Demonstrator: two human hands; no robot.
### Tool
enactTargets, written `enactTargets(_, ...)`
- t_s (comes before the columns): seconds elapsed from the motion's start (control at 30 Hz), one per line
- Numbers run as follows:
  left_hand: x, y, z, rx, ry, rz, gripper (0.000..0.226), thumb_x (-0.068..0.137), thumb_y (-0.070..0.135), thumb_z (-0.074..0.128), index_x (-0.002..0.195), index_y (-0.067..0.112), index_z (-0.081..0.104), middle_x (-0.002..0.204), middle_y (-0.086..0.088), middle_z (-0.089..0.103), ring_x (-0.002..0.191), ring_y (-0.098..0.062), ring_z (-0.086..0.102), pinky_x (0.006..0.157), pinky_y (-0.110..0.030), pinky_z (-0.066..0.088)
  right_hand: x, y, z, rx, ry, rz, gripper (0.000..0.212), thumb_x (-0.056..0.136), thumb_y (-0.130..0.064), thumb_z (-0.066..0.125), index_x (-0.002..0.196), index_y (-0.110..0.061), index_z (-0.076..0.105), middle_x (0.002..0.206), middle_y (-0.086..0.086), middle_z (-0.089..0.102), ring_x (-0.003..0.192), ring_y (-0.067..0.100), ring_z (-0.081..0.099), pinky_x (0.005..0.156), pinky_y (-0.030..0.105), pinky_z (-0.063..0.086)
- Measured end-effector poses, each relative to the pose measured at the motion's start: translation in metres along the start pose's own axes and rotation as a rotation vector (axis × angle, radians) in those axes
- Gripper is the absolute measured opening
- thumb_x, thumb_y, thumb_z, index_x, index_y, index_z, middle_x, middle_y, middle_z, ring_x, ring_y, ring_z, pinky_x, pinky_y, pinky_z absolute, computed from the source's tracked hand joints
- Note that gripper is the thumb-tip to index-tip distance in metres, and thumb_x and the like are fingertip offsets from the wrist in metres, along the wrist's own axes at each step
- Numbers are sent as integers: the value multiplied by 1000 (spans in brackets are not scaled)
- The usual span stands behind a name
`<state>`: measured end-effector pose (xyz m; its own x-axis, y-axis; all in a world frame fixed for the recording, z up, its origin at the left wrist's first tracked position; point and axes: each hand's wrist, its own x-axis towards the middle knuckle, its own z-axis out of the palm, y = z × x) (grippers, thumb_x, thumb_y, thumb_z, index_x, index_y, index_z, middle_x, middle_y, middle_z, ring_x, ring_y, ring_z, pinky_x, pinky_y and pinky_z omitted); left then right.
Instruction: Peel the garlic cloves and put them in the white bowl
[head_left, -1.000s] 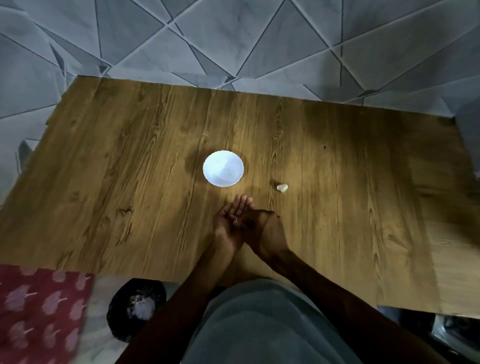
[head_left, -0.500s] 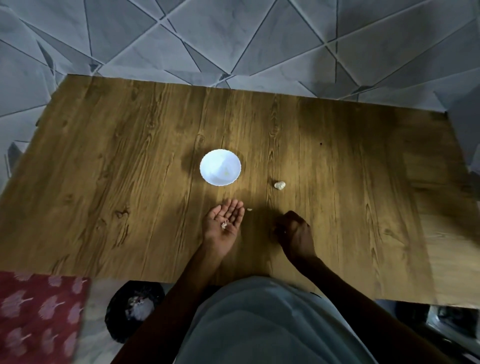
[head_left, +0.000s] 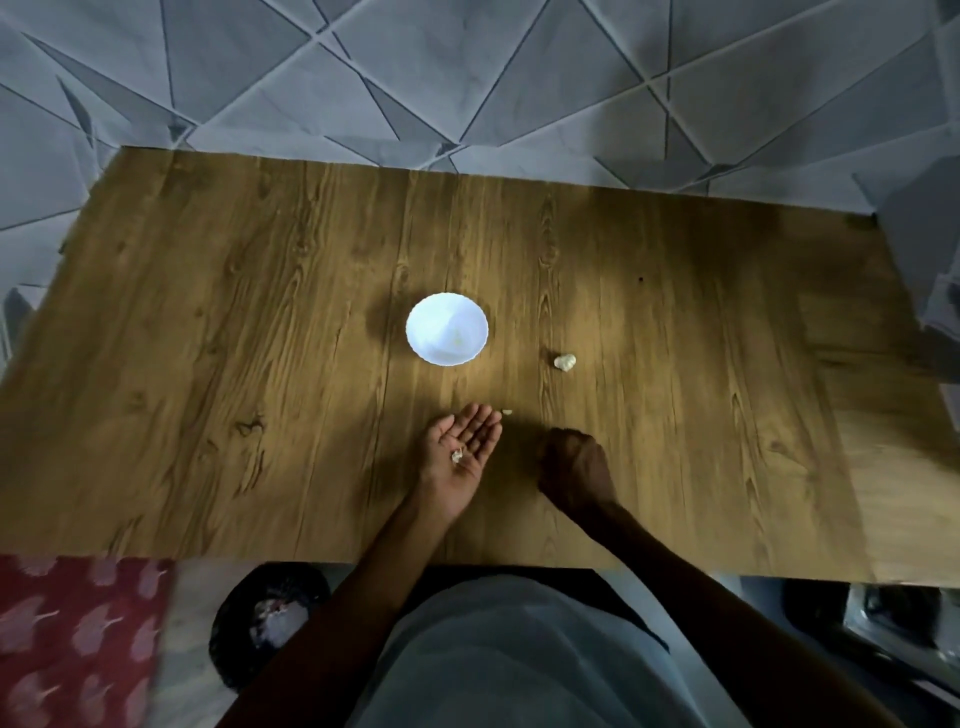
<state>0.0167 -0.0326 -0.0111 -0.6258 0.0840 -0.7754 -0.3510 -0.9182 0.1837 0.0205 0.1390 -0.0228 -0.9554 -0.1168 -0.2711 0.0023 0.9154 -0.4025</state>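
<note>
Head view. A wooden desk (head_left: 208, 364) stands on a grey floor (head_left: 467, 78) tiled in triangles. The white bowl (head_left: 447, 329) sits near the desk's middle; a faint yellowish patch inside it is too dim to identify. One garlic clove (head_left: 565, 361) lies on the desk to the right of the bowl, apart from it. The left hand (head_left: 462, 449) rests palm up below the bowl, fingers straight and relaxed, with a small pale garlic scrap (head_left: 457, 455) lying loose on the palm. A tiny pale fragment (head_left: 507, 412) lies on the desk just beyond its fingertips. The right hand (head_left: 571, 467) rests knuckles up with fingers curled under; whether it encloses anything cannot be told. A red patterned cloth (head_left: 67, 639) lies at lower left.
</note>
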Motion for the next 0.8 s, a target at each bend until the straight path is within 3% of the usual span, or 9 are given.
enactTargets(0.07,-7,1,-1,-24,14,18,37,102,20,34,93,0,64,83,-16,74,87,-28,69,88,-37,53,-5,-22,-7,259,20,22,14,76,3,65,78,-10,69,76,-2,68,67,13,64,56,20,46)
enactTargets(0.13,-15,1,-3,-121,17,40,37,100,18,36,89,-1,67,82,-17,73,75,-28,73,73,-37,60,-17,-52,-15,360,120,-168,18,77,6,63,74,-11,70,71,-5,67,63,8,61,57,20,45)
enactTargets(0.27,-41,8,-15,-320,-25,104,48,98,11,36,71,-1,74,79,-15,72,70,-26,73,63,-37,61,-46,-107,-12,140,35,-552,36,92,-19,45,113,-18,74,116,3,71,104,15,65,87,20,48)
enactTargets(0.33,-56,14,-24,-389,-20,153,51,98,11,34,66,1,73,76,-13,72,67,-25,73,59,-33,61,-58,-123,-15,75,98,-622,32,86,-27,54,109,-25,76,112,-1,73,97,15,68,79,20,50)
enactTargets(0.4,-77,22,-39,-461,-8,226,54,99,13,35,63,1,73,72,-12,71,63,-23,72,54,-30,59,-70,-138,-12,172,89,-664,25,82,-26,59,100,-28,77,104,-5,73,89,14,67,75,21,51)
enactTargets(0.5,-109,38,-75,-585,13,309,53,99,15,37,63,-1,72,70,-12,70,63,-24,71,54,-31,59,-83,-164,1,362,-100,-697,35,84,-8,59,108,-28,74,109,-8,66,100,11,61,85,28,52)
enactTargets(0.57,-131,52,-111,-682,24,389,52,99,16,36,66,-2,72,73,-13,70,64,-26,72,56,-33,59,-97,-187,19,418,-200,-749,37,84,-2,58,109,-24,73,109,-9,65,99,9,62,83,25,52)
enactTargets(0.7,-167,82,-204,-821,108,546,55,100,15,34,68,-4,74,77,-16,72,70,-28,73,59,-37,61,-134,-239,69,512,-429,-774,16,94,-14,61,104,-18,73,105,-8,70,96,-1,63,80,14,47)
enactTargets(0.8,-179,105,-285,-911,201,596,48,100,12,33,80,-8,72,82,-20,73,72,-31,73,63,-40,61,-165,-278,129,462,-652,-785,31,98,-31,49,115,-17,71,115,-5,69,107,1,62,91,24,50)
